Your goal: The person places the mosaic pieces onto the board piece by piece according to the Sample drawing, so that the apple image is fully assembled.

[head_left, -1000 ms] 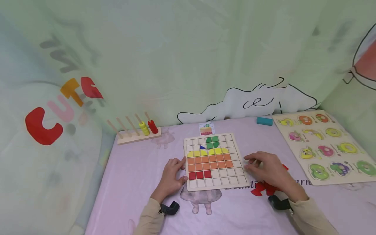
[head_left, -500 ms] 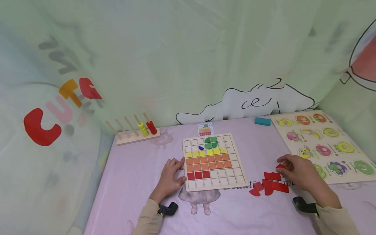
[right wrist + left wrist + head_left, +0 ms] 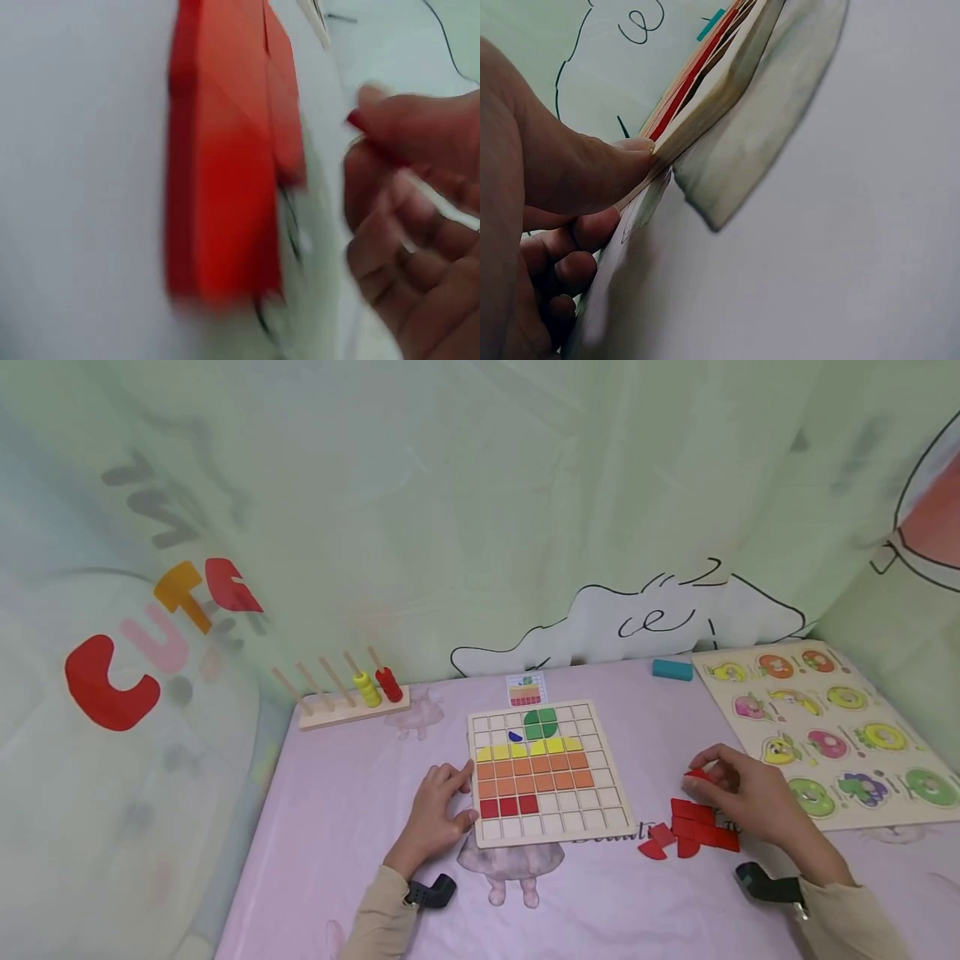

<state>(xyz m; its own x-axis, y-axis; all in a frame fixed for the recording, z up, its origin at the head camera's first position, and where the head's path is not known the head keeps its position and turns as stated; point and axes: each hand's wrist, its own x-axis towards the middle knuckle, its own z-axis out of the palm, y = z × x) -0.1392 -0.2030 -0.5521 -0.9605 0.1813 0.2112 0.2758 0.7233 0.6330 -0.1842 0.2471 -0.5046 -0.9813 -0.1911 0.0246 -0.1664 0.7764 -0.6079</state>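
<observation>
A wooden grid board lies on the table. It bears three red squares, two orange rows, a yellow row, green tiles and a small blue tile. My left hand rests against its left edge, thumb and index finger apart; in the left wrist view the thumb touches the board's corner. Right of the board, my right hand pinches a red tile between thumb and fingers, raised over a pile of red tiles. The held tile's shape is mostly hidden.
Behind the board lies a small pattern card. A bead abacus stands at the back left. A teal block and a fruit puzzle board are at the right. A curtain rises behind the table.
My right hand moved from beside the board to the right, uncovering the red pile, and took a red tile; it has since shifted slightly back left and away from me. The left hand stays put.
</observation>
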